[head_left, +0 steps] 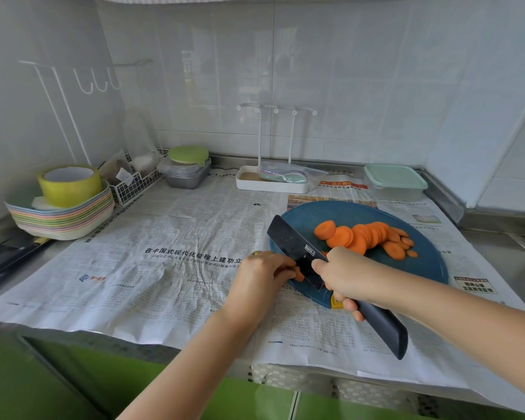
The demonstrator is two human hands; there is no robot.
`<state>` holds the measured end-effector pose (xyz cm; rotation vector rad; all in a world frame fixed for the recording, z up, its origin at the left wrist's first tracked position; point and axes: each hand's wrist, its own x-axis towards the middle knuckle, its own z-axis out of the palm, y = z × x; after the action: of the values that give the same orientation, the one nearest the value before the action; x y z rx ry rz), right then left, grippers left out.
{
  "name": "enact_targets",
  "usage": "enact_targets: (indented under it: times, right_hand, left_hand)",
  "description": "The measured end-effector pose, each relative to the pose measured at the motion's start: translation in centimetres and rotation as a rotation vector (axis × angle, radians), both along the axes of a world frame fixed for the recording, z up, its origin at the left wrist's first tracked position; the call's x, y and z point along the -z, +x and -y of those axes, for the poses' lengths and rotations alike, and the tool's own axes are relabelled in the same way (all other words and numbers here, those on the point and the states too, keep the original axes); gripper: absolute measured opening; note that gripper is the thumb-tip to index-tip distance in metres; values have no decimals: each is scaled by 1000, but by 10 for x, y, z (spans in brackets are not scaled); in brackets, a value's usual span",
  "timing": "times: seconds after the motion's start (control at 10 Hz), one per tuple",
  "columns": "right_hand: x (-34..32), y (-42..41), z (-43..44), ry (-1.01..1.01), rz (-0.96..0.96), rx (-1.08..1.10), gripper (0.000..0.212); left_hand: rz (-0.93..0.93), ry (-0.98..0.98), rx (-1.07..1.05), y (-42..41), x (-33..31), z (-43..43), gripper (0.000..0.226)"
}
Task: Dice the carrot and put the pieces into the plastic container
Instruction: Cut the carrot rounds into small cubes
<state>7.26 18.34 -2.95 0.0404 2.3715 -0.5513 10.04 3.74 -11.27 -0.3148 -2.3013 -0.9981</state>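
A round blue cutting board (pixel 422 268) lies on newspaper at the right. A row of orange carrot slices (pixel 364 237) lies across its middle. My left hand (pixel 264 274) holds the short remaining carrot stub (pixel 299 273) at the board's near left edge. My right hand (pixel 343 277) grips the dark handle of a black knife (pixel 291 241), whose blade stands against the stub. A clear plastic container (pixel 396 183) with a pale green lid sits closed at the back right.
Newspaper (pixel 164 268) covers the counter. A stack of pastel plates (pixel 64 216) with a tape roll stands at the left, a wire basket and grey containers (pixel 185 174) behind. A white rack tray (pixel 273 180) stands at the back centre. The counter's front edge runs close below my arms.
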Motion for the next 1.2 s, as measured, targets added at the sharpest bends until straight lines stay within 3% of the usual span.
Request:
enact_targets:
  times: [0.2, 0.3, 0.4, 0.5, 0.8, 0.9, 1.1, 1.2]
  right_hand:
    - [2, 5, -3, -40, -161, -52, 45]
    - [6, 4, -2, -4, -63, -12, 53]
    - [8, 8, -2, -73, -232, -71, 42]
    - [7, 14, 0, -109, -284, -46, 36]
    - [19, 5, 11, -15, -338, -40, 27]
    - [24, 4, 10, -141, -437, -127, 31]
    - [20, 7, 7, -149, -441, -172, 13]
    - [18, 5, 2, -113, -450, -208, 18]
  left_hand:
    - [7, 2, -12, 1, 0, 0, 11]
    - [8, 4, -16, 1, -1, 0, 12]
    - [-2, 4, -23, 1, -1, 0, 11]
    - [-8, -5, -33, 1, -1, -2, 11]
    - [-5, -32, -65, 1, -1, -2, 12]
    - [-9, -49, -68, 0, 0, -1, 14]
    - [44, -90, -81, 2, 0, -3, 19]
    - [44, -101, -94, 2, -1, -4, 19]
